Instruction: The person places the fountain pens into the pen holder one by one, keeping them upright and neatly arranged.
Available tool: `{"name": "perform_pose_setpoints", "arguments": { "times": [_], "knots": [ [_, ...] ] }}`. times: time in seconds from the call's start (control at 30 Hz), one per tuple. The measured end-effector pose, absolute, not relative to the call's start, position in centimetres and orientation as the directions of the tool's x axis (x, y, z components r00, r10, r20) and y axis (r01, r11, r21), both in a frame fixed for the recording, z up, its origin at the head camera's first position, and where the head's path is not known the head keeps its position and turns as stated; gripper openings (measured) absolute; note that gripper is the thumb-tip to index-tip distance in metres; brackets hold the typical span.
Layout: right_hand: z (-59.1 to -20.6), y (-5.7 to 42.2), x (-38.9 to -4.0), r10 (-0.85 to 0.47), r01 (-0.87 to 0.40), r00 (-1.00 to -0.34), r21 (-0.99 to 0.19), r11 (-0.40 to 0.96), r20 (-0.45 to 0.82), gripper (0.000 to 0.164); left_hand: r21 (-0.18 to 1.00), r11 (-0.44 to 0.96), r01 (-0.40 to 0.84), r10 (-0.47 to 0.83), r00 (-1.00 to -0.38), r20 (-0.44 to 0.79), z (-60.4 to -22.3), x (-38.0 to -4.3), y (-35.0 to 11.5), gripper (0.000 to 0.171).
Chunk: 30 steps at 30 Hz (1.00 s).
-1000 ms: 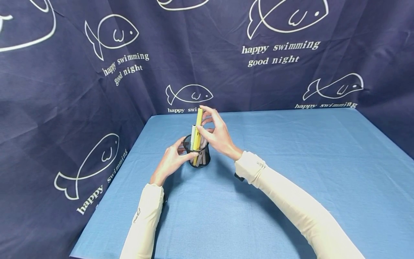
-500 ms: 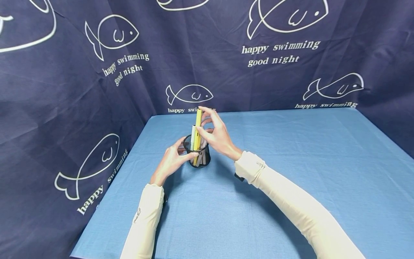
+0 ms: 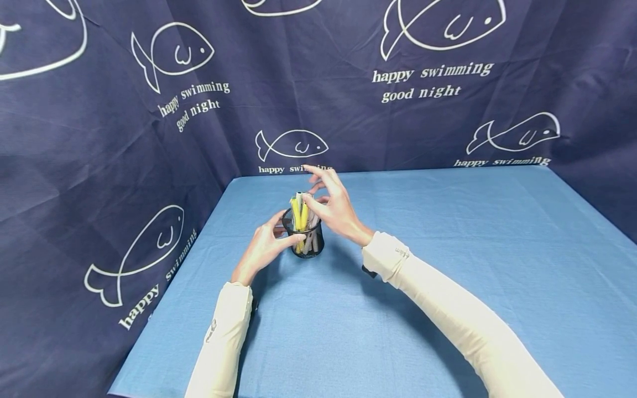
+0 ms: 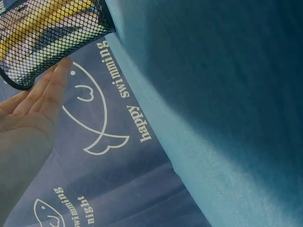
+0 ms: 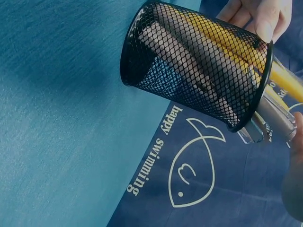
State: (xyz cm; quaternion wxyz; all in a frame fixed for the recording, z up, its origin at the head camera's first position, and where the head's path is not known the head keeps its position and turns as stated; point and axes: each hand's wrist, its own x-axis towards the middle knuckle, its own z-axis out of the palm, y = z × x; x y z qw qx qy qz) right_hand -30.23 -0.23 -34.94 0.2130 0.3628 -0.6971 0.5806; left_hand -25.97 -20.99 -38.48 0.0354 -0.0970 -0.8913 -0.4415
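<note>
A black mesh pen holder (image 3: 313, 244) stands upright on the blue cloth, with several pens in it. My left hand (image 3: 262, 241) holds its left side, thumb at the front of the rim and fingers behind; in the left wrist view those fingers (image 4: 49, 92) lie along the mesh wall. Two yellow pens (image 3: 304, 215) lean apart among white and grey ones, their upper ends above the rim. My right hand (image 3: 334, 209) is over the holder, index finger raised and apart from the thumb, whose tip overlaps the pen tops. Clear-capped pens (image 5: 279, 118) stick out near that thumb in the right wrist view.
The blue cloth (image 3: 448, 265) covers a wide table. A dark blue curtain (image 3: 298, 94) with white fish and lettering hangs close behind it and along the left side. The holder is toward the far left part of the table.
The tall yellow piece between my right thumb and index finger has dropped down into the holder, where two yellow pens now show. My left hand stays on the holder.
</note>
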Motion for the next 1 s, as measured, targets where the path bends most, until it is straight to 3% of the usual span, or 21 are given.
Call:
{"name": "perform_pose_setpoints", "arguments": {
  "times": [0.73, 1.0],
  "knots": [
    [-35.2, 0.9, -30.0, -0.218, -0.742, -0.661, -0.668, 0.053, 0.718, 0.057, 0.776, 0.605, 0.179, 0.139, -0.983, 0.119, -38.7, -26.2, -21.2, 0.092],
    [-36.1, 2.8, -29.9, -0.219, -0.712, -0.697, -0.696, 0.094, 0.683, 0.054, 0.778, 0.601, 0.181, 0.142, -0.983, 0.119, -38.4, -26.0, -21.6, 0.103]
  ]
}}
